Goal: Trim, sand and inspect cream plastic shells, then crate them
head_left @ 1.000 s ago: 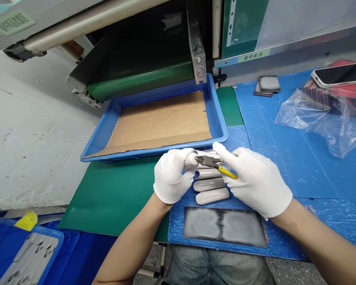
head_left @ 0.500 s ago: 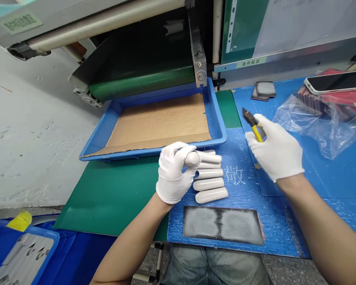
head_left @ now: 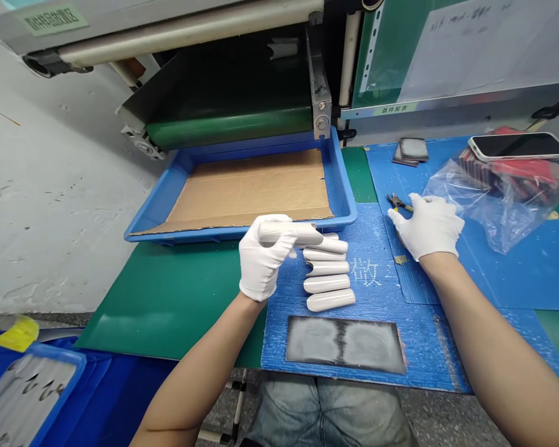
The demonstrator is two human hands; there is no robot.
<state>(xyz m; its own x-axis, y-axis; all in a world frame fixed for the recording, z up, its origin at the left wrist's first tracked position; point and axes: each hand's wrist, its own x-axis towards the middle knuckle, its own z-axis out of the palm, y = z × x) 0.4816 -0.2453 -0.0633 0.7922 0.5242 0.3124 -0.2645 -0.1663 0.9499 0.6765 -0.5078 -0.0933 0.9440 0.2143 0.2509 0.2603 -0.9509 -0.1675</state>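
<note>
My left hand (head_left: pixel 259 261), in a white glove, is closed around a white elongated plastic piece (head_left: pixel 292 233) and holds it level just above a row of several like white pieces (head_left: pixel 328 284) on the blue board (head_left: pixel 377 292). My right hand (head_left: pixel 429 227), also gloved, rests on the board to the right. Its fingers curl over the yellow handles of small pliers (head_left: pixel 397 202), whose dark jaws stick out to the left.
A blue tray (head_left: pixel 345 192) lined with cardboard sits under a machine's green belt (head_left: pixel 223 125). A phone (head_left: pixel 517 146) lies on red items beside a clear plastic bag (head_left: pixel 503 202). Dark pads (head_left: pixel 412 149) lie at the back. A blue bin (head_left: pixel 32 391) is lower left.
My right hand carried the pliers away from the white piece, to the right, and lowered them onto the blue board. My left hand turned the white piece level.
</note>
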